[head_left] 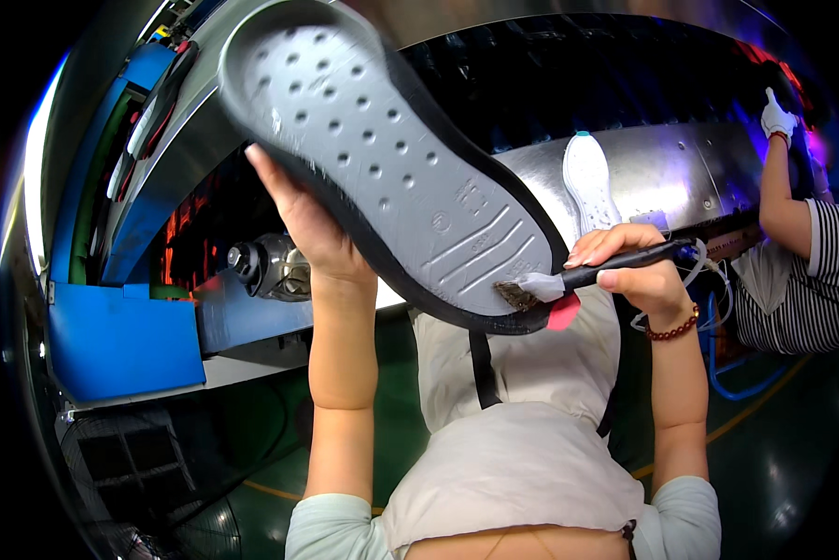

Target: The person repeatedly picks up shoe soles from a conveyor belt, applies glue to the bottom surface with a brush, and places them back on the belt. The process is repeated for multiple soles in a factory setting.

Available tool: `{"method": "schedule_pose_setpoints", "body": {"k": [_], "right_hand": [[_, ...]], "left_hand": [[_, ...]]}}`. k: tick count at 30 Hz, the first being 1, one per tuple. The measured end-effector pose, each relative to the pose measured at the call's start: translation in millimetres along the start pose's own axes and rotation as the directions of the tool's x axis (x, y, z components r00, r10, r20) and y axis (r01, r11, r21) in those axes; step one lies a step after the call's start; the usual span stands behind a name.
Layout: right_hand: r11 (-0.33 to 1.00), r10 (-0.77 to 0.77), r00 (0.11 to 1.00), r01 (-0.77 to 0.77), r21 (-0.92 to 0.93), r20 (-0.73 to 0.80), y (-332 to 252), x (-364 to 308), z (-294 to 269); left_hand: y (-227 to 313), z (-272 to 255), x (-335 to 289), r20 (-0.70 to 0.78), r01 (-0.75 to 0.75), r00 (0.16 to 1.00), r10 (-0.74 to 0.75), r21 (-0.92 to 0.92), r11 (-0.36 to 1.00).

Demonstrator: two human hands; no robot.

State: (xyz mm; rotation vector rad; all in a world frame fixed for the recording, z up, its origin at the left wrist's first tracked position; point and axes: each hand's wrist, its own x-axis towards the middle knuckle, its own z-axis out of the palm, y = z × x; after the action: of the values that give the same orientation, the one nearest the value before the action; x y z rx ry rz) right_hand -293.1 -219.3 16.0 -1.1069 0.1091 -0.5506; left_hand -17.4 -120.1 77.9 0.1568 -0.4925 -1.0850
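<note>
A large shoe sole (pixel 373 177), grey inside with a black rim, tilts up in front of me. My left hand (pixel 312 224) grips its left edge from beneath, so part of the fingers is hidden behind it. In my right hand (pixel 639 271) is a glue brush (pixel 615 266) with a black handle and a thin tube at its back end. The dark bristles touch the sole's grey surface near its lower right end. A pink tab (pixel 563 312) sticks out at the sole's tip, just below the brush.
On the metal ledge (pixel 662 163) lies a white sole (pixel 587 177). A glass jar with a dark cap (pixel 279 266) stands left of my left hand. More soles (pixel 148 131) rest beside the blue machine (pixel 125 336). At the far right is a person in a striped top (pixel 802 289), wearing a white glove.
</note>
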Motion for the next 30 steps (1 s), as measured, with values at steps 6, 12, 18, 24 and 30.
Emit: {"method": "schedule_pose_setpoints", "body": {"k": [6,12,18,24,30], "right_hand": [[0.958,-0.031,0.996,0.055,0.282,-0.088,5,9,45],[0.941,-0.198,0.977,0.166,-0.295,-0.084,-6,6,68],[0.946,-0.220,0.974,0.200,-0.253,-0.053,-8,7,78],[0.901,-0.228,0.969,0.248,-0.357,0.098,-3,13,77],[0.887,-0.142,0.985,0.172,-0.428,0.103,-21,26,56]], "left_hand": [[-63,1,-61,-0.040,-0.102,0.992,0.120,0.308,0.946],[-68,-11,-68,-0.129,0.004,0.992,0.011,0.110,0.994],[-61,-3,-58,-0.169,-0.049,0.985,0.041,-0.044,0.998],[-60,1,-53,-0.177,0.005,0.984,-0.010,-0.028,1.000],[-51,1,-48,-0.157,0.040,0.987,-0.036,0.025,0.999]]}}
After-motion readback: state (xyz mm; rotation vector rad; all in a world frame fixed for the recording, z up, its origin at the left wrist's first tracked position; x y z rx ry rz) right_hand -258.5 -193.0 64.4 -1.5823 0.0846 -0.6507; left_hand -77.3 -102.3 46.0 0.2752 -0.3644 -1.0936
